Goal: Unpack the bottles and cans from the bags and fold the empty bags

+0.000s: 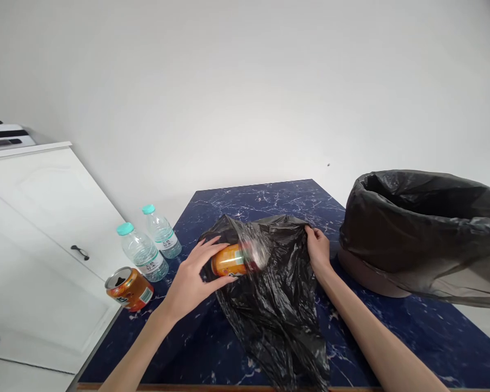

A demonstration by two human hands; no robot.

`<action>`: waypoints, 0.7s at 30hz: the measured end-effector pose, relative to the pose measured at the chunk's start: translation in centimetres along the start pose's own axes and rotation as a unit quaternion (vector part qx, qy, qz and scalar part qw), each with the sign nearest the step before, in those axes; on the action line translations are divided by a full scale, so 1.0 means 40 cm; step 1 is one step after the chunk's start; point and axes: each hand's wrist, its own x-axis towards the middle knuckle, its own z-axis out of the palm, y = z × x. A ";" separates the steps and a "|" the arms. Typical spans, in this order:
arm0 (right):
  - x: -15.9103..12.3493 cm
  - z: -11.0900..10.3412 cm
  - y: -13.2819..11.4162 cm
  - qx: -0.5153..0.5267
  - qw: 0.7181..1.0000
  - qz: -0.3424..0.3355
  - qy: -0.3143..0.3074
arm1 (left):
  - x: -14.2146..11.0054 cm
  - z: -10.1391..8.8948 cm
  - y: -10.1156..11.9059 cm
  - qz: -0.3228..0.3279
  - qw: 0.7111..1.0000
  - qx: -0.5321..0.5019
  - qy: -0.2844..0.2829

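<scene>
A black plastic bag (277,294) lies crumpled on the dark blue marble table (269,198). My left hand (194,275) is closed round an orange bottle (232,260), whose far end is inside the bag's opening. At the bag's right rim, my right hand (318,250) pinches the plastic. The bottle lies on its side, partly blurred behind the plastic.
Two clear water bottles with teal caps (144,251) (162,231) and an opened orange can (129,287) stand at the table's left edge. A bin lined with a black bag (424,234) sits at the right. A white cabinet (44,245) stands left of the table.
</scene>
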 end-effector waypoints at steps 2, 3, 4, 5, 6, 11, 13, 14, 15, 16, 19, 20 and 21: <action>0.003 -0.005 0.000 -0.003 1.000 0.006 0.003 | -0.030 -0.041 0.002 -0.067 0.996 -0.062 0.007; 0.004 -0.008 -0.001 -0.005 1.000 0.009 0.006 | -0.046 -0.062 -0.002 -0.097 0.991 -0.093 0.013; 0.005 -0.011 -0.001 -0.007 1.000 0.012 0.008 | -0.061 -0.084 -0.007 -0.121 0.985 -0.119 0.020; 0.004 -0.014 -0.002 -0.009 1.000 0.016 0.011 | -0.076 -0.106 -0.012 -0.139 0.980 -0.136 0.031; 0.004 -0.016 -0.003 -0.011 1.000 0.019 0.013 | -0.090 -0.128 -0.018 -0.152 0.977 -0.141 0.042; -0.006 -0.017 -0.010 -0.018 0.999 0.021 0.020 | -0.120 -0.233 -0.030 -0.153 0.983 0.055 0.085; -0.010 -0.015 -0.012 -0.020 0.999 0.018 0.023 | -0.109 -0.260 -0.039 -0.103 0.980 0.151 0.082; -0.011 -0.014 -0.013 -0.022 0.999 0.016 0.024 | -0.100 -0.268 -0.046 -0.073 0.977 0.184 0.075; -0.013 -0.013 -0.014 -0.023 0.999 0.015 0.025 | -0.089 -0.272 -0.055 -0.045 0.976 0.206 0.062; -0.014 -0.012 -0.014 -0.024 0.999 0.013 0.024 | -0.076 -0.273 -0.065 -0.021 0.974 0.222 0.044; -0.016 -0.011 -0.014 -0.027 0.999 0.011 0.019 | -0.029 -0.262 -0.100 0.006 0.967 0.253 -0.025; -0.016 -0.011 -0.013 -0.028 0.999 0.010 0.017 | -0.011 -0.255 -0.111 0.006 0.964 0.263 -0.049; -0.015 -0.010 -0.012 -0.028 0.999 0.009 0.015 | 0.008 -0.248 -0.121 0.005 0.959 0.274 -0.073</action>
